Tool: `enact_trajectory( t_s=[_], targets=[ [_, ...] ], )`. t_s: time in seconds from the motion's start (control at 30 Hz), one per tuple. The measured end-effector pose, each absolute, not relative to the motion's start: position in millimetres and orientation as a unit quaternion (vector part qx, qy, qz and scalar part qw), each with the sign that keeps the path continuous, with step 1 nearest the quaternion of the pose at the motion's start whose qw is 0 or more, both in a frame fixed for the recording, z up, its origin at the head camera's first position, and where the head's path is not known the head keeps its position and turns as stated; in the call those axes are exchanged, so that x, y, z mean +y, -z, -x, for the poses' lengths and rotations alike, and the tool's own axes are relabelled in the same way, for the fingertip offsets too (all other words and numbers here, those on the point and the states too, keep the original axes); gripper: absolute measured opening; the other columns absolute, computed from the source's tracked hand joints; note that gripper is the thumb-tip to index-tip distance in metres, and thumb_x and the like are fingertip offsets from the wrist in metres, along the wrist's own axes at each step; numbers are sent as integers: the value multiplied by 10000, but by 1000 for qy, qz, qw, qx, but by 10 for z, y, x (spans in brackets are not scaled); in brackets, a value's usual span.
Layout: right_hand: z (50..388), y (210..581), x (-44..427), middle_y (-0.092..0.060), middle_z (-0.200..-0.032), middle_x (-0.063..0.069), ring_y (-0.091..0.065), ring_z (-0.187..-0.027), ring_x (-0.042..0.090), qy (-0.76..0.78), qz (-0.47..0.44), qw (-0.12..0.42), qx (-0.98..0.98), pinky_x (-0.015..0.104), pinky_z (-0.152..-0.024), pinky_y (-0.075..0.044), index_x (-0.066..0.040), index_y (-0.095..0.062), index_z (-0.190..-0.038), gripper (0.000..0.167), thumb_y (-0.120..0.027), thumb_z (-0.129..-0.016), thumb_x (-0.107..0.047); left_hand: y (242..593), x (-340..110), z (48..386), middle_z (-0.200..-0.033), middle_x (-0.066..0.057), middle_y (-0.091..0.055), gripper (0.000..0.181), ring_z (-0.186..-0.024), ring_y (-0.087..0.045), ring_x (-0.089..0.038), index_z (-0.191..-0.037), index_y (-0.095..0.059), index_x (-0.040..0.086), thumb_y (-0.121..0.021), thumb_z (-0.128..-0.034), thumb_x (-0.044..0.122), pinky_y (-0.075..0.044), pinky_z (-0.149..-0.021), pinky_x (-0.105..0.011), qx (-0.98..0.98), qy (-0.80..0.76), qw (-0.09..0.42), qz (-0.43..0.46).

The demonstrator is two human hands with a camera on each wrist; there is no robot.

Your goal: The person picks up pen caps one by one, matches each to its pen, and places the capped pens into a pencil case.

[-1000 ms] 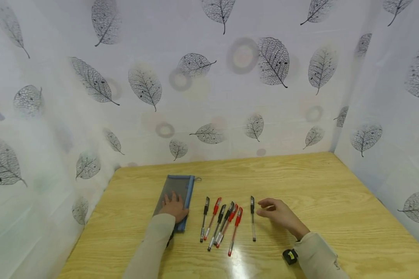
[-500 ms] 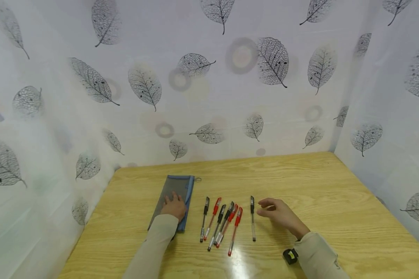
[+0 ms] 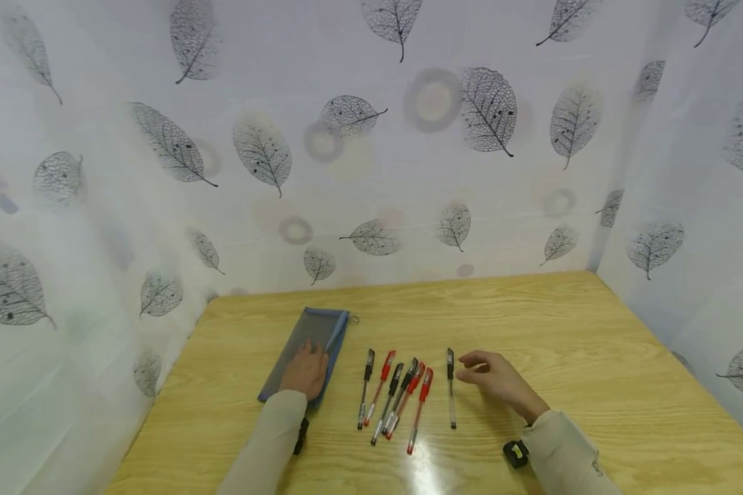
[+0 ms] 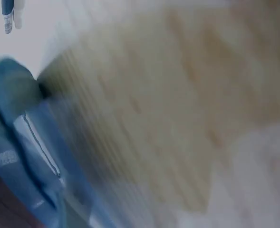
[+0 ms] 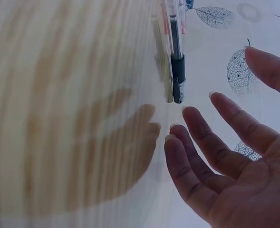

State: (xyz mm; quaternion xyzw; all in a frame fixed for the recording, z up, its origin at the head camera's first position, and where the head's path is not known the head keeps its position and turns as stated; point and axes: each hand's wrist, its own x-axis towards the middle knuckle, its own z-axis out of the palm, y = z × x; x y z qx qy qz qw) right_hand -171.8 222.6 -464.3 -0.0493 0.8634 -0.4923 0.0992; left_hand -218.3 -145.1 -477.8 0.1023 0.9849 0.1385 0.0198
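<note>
Pouch (image 3: pixel 312 328) under left hand (image 3: pixel 305 371), fingers (image 3: pixel 307 348) extended; right hand (image 3: pixel 500 382) (fingers loosely spread) beside black pen (image 3: pixel 450 375).

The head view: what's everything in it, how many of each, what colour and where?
Black pens: 4, black, mid-table, one lying apart on the right
Red pens: 3, red, among the other three black ones
Pouch: 1, grey with blue edging, left on the table
Ring: 1, colour unclear, at the pouch's far right corner
Table: 1, wood-coloured, under everything
Leaf-print sheeting: pieces uncountable, whitish, behind and beside table
Small devices: 2, black, one by each wrist
Sleeves: 2, beige, bottom
Left hand: 1, on pouch
Right hand: 1, beside the lone pen
</note>
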Motion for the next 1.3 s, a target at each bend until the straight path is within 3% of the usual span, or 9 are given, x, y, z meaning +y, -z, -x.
enact_trajectory(
  t_s=[0.4, 0.67, 0.9, 1.13, 1.3],
  targets=[
    [1775, 4672, 2208, -603, -1147, 159, -596, -982, 258, 482, 43, 85, 871, 403, -791, -523, 32, -583, -1235, 416, -664, -920, -226, 4792, -1479, 2155, -1386, -435, -324, 458, -1312, -307, -544, -1337, -383, -214, -316, -1043, 130, -274, -1074, -585, 967, -243, -30, -73],
    [1801, 4655, 2117, -631, -951, 132, -608, -702, 212, 512, 29, 102, 853, 340, -614, -527, 102, -593, -1157, 342, -653, -915, -132, 4743, -1491, 2136, -1434, -422, -255, 480, -1355, -213, -541, -1356, -330, -229, -267, -1051, 136, -176, -1117, -581, 948, -312, -31, -52],
    [1817, 4686, 2038, -631, -807, 115, -593, -622, 189, 503, 11, 115, 857, 326, -561, -518, 67, -642, -1000, 226, -669, -903, -134, 4726, -1488, 2130, -1437, -420, -242, 472, -1359, -200, -536, -1350, -307, -250, -274, -1053, 115, -171, -1119, -575, 934, -351, -40, -53],
    [1839, 4688, 1993, -608, -731, 93, -556, -584, 168, 491, -9, 134, 861, 300, -537, -492, 23, -655, -858, 167, -672, -898, -138, 4740, -1478, 2102, -1415, -424, -277, 449, -1337, -243, -544, -1329, -332, -259, -301, -1050, 92, -206, -1102, -586, 922, -372, -77, -70],
    [1822, 4675, 1988, -599, -697, 82, -536, -565, 163, 496, 0, 137, 857, 306, -532, -477, 23, -647, -831, 176, -671, -899, -137, 4758, -1480, 2069, -1271, -384, -499, 346, -1233, -436, -520, -1237, -508, -199, -413, -1021, 55, -340, -1033, -577, 899, -410, -139, -67]
  ],
)
